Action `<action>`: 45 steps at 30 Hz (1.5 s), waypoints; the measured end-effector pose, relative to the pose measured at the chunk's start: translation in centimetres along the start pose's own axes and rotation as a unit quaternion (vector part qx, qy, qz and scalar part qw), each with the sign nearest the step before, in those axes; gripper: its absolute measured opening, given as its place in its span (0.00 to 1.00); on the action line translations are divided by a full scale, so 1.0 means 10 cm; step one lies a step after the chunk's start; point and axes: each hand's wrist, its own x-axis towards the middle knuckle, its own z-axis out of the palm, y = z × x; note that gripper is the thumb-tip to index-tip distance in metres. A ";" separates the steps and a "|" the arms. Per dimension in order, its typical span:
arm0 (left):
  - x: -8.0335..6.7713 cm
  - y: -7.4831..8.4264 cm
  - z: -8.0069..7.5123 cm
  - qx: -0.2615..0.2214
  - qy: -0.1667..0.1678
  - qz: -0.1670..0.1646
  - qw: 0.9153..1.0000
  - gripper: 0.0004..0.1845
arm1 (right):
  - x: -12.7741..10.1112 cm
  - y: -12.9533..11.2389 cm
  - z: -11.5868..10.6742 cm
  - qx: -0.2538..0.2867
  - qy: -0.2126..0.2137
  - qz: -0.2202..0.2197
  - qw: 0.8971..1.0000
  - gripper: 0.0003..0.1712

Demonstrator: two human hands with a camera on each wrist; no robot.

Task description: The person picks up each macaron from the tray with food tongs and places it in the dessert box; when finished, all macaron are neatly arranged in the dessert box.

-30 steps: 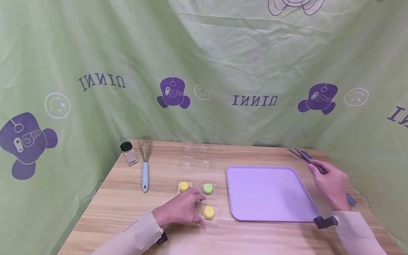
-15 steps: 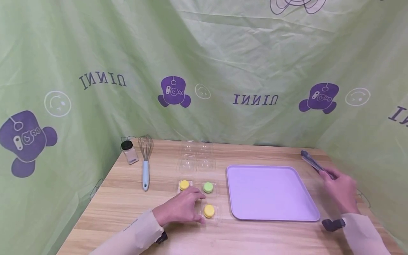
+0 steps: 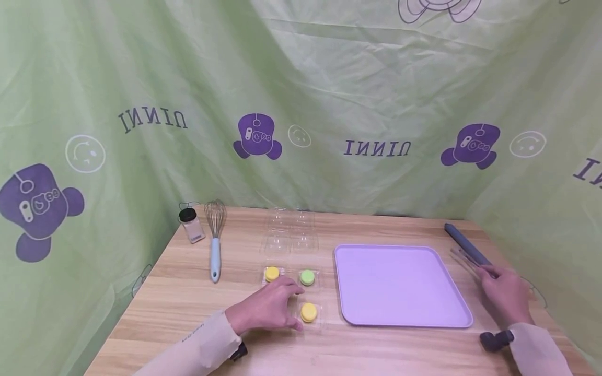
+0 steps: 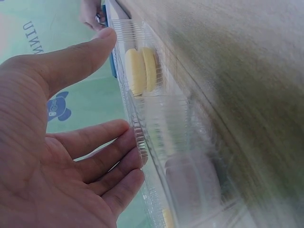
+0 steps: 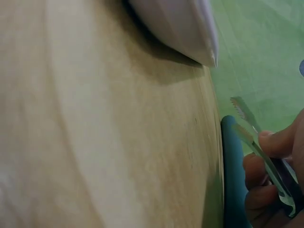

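My left hand (image 3: 268, 305) rests at the near left side of a clear plastic macaron box (image 3: 317, 325), thumb and fingers spread along its edge. Fingertips touch the rim in the left wrist view. Two yellow macarons, including the nearer yellow macaron (image 3: 308, 312), and a green macaron (image 3: 307, 277) sit in its compartments. A blurred greyish round shape (image 4: 192, 185) also shows there; the hand covers that part in the head view. To the right of the tray, my right hand (image 3: 508, 295) holds metal tongs (image 5: 254, 142), their serrated tips apart with nothing between them.
A purple tray (image 3: 400, 287) lies between the hands. The blue rolling pin (image 3: 465, 243) is close beside the tongs. Behind the macarons lies the clear domed lid (image 3: 303, 241). At left are a whisk (image 3: 215, 245) and a black-capped jar (image 3: 191, 225).
My right hand has moved right and lower with the tongs, from above the tray's far right corner to beside the rolling pin. My left hand has stayed in place.
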 end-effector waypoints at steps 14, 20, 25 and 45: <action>-0.01 -0.01 0.01 0.005 0.001 -0.001 1.000 0.42 | 0.04 -0.01 0.01 -0.061 -0.040 -0.022 0.997 0.33; 0.00 -0.01 0.00 0.008 0.000 0.001 1.000 0.41 | 0.06 -0.05 -0.01 -0.084 -0.046 -0.027 0.995 0.31; -0.01 0.00 -0.01 0.003 -0.001 -0.002 1.000 0.41 | 0.07 -0.06 -0.01 -0.095 -0.053 -0.028 0.994 0.31; -0.04 -0.03 0.02 0.000 -0.003 -0.006 1.000 0.42 | 0.03 -0.07 0.01 -0.084 -0.075 -0.051 0.992 0.33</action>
